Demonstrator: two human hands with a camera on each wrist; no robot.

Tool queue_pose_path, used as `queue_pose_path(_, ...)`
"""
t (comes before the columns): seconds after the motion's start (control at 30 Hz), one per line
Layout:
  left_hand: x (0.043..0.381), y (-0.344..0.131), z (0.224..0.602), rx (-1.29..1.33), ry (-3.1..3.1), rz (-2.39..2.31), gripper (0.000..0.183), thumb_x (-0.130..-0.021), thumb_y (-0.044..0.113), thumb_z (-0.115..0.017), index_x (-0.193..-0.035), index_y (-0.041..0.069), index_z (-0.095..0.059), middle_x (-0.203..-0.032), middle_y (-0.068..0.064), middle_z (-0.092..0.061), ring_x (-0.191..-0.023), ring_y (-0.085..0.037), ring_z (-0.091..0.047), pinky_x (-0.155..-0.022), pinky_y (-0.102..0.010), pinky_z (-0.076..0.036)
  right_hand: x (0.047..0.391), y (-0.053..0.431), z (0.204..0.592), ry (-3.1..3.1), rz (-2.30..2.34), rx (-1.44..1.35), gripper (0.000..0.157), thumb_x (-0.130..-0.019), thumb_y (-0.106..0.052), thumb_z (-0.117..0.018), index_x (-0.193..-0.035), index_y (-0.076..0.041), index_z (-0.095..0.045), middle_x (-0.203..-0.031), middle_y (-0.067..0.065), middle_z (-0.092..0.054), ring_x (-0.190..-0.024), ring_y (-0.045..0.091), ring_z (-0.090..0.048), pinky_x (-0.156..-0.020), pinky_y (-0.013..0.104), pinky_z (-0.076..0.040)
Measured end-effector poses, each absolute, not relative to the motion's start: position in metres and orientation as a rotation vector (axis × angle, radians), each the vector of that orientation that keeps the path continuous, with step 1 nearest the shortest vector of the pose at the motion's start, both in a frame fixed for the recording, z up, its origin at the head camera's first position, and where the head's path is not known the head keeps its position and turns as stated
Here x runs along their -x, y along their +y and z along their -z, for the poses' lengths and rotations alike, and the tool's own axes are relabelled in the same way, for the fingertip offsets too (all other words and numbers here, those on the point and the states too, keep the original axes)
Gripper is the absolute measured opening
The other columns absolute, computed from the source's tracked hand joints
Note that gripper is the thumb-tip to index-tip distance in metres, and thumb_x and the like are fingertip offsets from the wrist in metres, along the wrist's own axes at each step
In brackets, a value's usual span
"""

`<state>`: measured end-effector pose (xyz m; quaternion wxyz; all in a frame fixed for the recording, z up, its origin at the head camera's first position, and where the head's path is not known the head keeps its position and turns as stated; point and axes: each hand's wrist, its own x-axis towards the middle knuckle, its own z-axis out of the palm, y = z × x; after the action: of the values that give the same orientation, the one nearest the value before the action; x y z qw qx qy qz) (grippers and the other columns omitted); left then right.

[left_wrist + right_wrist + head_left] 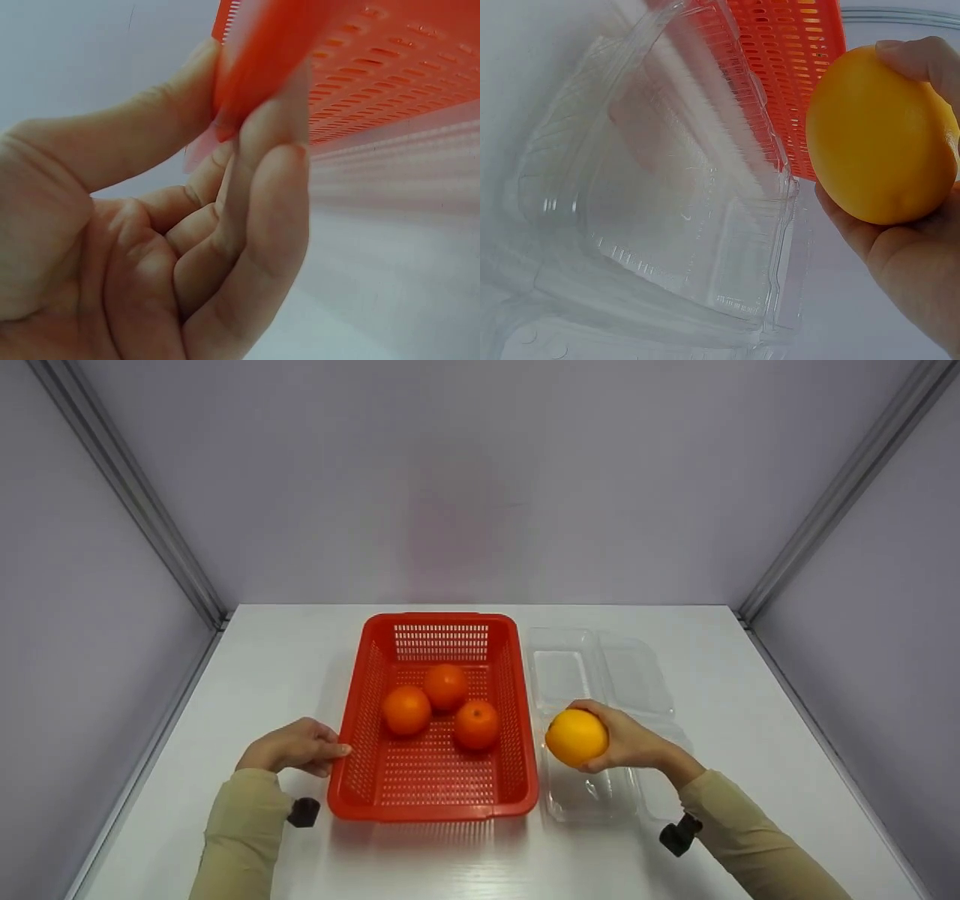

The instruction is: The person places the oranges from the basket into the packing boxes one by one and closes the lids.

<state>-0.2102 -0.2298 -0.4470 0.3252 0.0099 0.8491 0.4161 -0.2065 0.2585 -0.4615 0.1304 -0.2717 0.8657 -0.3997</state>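
My left hand (300,746) pinches the left rim of a red plastic basket (431,813), thumb on top and fingers beneath, as the left wrist view shows. Inside the basket lie three orange fruits: one orange (406,710) at the left, another orange (446,687) behind it, and a third orange (477,725) at the right. My right hand (630,741) grips a yellow-orange fruit (577,737), round like an orange, with thumb and fingers curled about its sides. That fruit is held over a clear plastic clamshell box (592,802), just right of the basket.
A second clear clamshell box (562,675) lies behind the first, its lid (637,675) spread out to the right. The white table (247,660) is enclosed by pale walls (480,472) at the back and both sides.
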Motion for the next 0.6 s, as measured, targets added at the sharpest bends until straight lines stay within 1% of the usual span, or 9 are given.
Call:
queue_pose_path(0.23,0.211,-0.229,0.448,0.01,2.231,-1.085,0.031,-0.092,0.027,-0.066,-0.101,-0.002,-0.064,-0.076,0.002,-0.065,-0.065,-0.007,-0.06,-0.073,-0.028,-0.06,0.206,0.263,0.466,2.514,1.146,0.779,0.077,-0.067,-0.025,-0.081,-0.131,-0.002,-0.045,-0.121,0.019,-0.058,-0.1,0.024,-0.057,-0.084,0.033,-0.05)
queue_pose_path(0.4,0.211,-0.229,0.447,-0.015,2.229,-1.085,0.03,-0.092,0.027,-0.065,-0.099,-0.002,-0.064,-0.076,0.003,-0.064,-0.065,-0.007,-0.06,-0.075,-0.029,-0.06,0.205,0.264,0.471,2.501,1.131,0.768,0.078,-0.066,-0.024,-0.081,-0.131,-0.002,-0.044,-0.122,0.019,-0.059,-0.099,0.022,-0.057,-0.084,0.031,-0.05)
queue_pose_path(0.6,0.211,-0.23,0.446,-0.058,2.215,-1.098,0.028,-0.093,0.025,-0.063,-0.097,-0.002,-0.064,-0.074,0.004,-0.06,-0.065,-0.006,-0.058,-0.074,-0.028,-0.06,0.204,0.264,0.479,2.484,1.125,0.785,0.076,-0.066,-0.019,-0.081,-0.13,-0.001,-0.045,-0.123,0.02,-0.058,-0.1,0.024,-0.057,-0.082,0.029,-0.05)
